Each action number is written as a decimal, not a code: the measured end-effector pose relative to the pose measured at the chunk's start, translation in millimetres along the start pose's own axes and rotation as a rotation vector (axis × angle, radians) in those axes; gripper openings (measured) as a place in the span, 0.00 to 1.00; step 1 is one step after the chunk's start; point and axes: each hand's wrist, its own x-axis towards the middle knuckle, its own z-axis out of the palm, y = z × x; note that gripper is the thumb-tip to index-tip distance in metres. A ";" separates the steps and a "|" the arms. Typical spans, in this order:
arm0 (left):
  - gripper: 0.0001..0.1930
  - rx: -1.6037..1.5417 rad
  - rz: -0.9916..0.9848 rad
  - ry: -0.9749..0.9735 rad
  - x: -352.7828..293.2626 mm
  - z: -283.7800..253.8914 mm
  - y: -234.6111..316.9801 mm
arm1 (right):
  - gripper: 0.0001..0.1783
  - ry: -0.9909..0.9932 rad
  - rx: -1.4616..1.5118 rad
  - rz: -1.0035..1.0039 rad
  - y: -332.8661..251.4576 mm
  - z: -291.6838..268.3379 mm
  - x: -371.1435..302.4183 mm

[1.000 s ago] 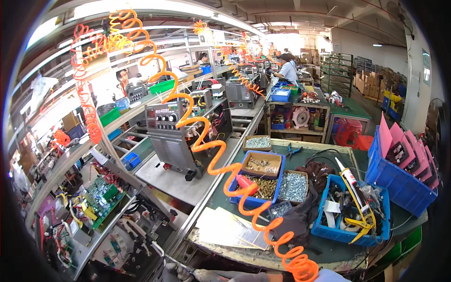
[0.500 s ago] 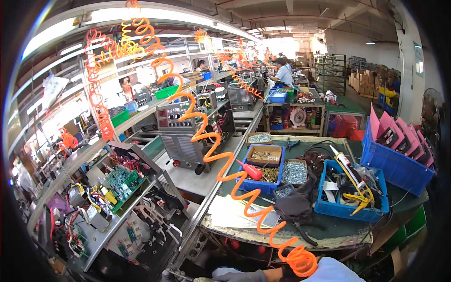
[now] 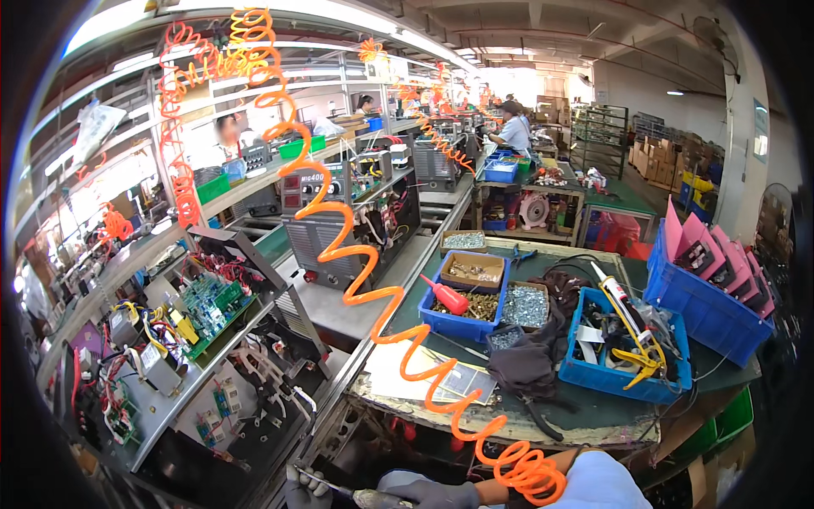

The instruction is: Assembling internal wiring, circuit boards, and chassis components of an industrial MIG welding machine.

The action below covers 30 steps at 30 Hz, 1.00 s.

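On the factory line, beside the cluttered counter (image 3: 593, 416), my gloved right hand (image 3: 428, 490) gripped a screwdriver (image 3: 339, 489); my left hand (image 3: 298, 485) pinched its tip under the orange coiled hose (image 3: 398, 314).

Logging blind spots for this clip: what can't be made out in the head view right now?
- Right hand: gloved, grips a tool handle; cut off by the lower edge.
- Left hand: only gloved fingertips show at the tool's metal shaft; the rest is cut off below.
- The tool's tip: too small to tell.
- Orange coiled hose: covers part of the blue parts bin.
- Distant workers: too small and blurred.
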 end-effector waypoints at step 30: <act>0.21 0.422 0.320 0.383 -32.2 -21.3 -11.8 | 0.50 -0.247 0.058 0.487 -25.7 0.2 35.8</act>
